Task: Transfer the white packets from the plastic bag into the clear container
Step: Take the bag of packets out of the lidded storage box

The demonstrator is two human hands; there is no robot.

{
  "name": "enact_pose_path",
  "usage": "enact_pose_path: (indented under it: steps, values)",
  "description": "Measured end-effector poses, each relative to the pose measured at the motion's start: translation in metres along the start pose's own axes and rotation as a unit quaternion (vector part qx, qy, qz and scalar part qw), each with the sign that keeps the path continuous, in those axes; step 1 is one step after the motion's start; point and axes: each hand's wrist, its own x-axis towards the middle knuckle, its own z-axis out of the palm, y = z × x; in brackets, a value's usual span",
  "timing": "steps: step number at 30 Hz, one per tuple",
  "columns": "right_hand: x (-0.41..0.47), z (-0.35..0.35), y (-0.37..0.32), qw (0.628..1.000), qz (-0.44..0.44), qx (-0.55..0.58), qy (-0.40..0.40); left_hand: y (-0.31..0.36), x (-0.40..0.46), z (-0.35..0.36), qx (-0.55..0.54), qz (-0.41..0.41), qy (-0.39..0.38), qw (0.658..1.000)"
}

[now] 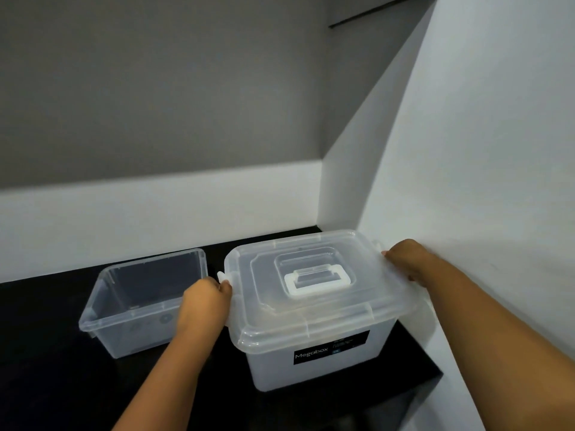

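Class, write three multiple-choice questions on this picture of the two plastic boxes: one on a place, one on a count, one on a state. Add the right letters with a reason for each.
1. Where is the open box relative to the lidded box?
A. on the left-hand side of it
B. stacked on top of it
C. on the right-hand side of it

2. How many carry handles sit on the lid?
A. none
B. one
C. three

3. What are the two hands doing?
A. resting flat on the black counter
B. lifting the open box
C. gripping the lid's side clips

Answers:
1 A: the open box stands on the black counter beside the left hand.
2 B: a single white handle lies flat in the lid's middle recess.
3 C: the left hand and right hand curl round opposite ends of the lid, which sits on its box.
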Motion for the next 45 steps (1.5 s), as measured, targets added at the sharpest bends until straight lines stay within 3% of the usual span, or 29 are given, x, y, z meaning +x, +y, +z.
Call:
enact_pose_path:
  steps: [7,11,14,17,20,22,25,35,38,41,45]
  values:
    - [0.006,0.009,0.0,0.991,-0.026,-0.127,0.038,0.0,0.0,0.004,0.011,0.006,0.012,1.0]
    - [-0.009,0.007,-0.006,0.998,0.025,-0.057,0.023,-0.001,0.0,0.004,0.013,0.006,0.014,1.0]
    - [-0.007,0.007,-0.003,0.996,0.015,-0.078,0.031,-0.001,0.001,0.003,0.01,0.003,0.012,1.0]
    - [-0.011,0.011,-0.006,0.989,-0.054,-0.077,0.112,-0.001,-0.001,0.002,-0.003,-0.003,0.009,1.0]
    - [-0.031,0.02,-0.022,0.955,-0.178,-0.138,0.195,-0.001,-0.002,0.001,-0.007,-0.001,0.002,1.0]
    - [-0.045,0.031,-0.035,0.947,-0.217,-0.192,0.137,0.0,-0.003,0.0,-0.003,0.0,0.002,1.0]
    - [-0.053,0.049,-0.034,0.946,-0.181,-0.269,0.028,0.001,-0.004,0.001,0.013,0.007,0.006,1.0]
    - [-0.048,0.057,-0.028,0.944,-0.176,-0.278,0.02,-0.002,-0.003,0.003,0.001,-0.003,0.018,1.0]
    - [-0.047,0.056,-0.028,0.943,-0.172,-0.283,0.018,-0.014,-0.002,0.004,-0.109,-0.044,0.001,0.993]
    - [-0.045,0.056,-0.028,0.944,-0.17,-0.282,0.019,-0.023,-0.01,0.007,-0.295,-0.116,-0.019,0.948]
    - [-0.047,0.055,-0.028,0.945,-0.168,-0.28,0.021,-0.026,-0.017,0.012,-0.356,-0.158,-0.03,0.92]
